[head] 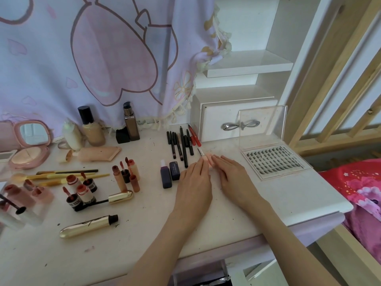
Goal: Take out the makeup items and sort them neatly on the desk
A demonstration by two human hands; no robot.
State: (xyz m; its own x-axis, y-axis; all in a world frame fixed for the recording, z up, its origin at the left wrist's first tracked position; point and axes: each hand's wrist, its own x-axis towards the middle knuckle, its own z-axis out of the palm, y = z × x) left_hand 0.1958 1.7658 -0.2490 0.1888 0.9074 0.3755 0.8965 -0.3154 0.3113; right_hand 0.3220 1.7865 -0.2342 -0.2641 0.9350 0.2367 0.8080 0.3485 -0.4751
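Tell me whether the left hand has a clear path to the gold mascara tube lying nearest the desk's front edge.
Probably yes. The left hand rests flat beside a small pink item, and bare desk lies between it and the gold mascara tube; nothing stands in that stretch.

A bedroom dressing corner: white desk (237,205) strewn with makeup, pink printed curtain (82,58) at upper left, floral bedding (362,188) at right edge.
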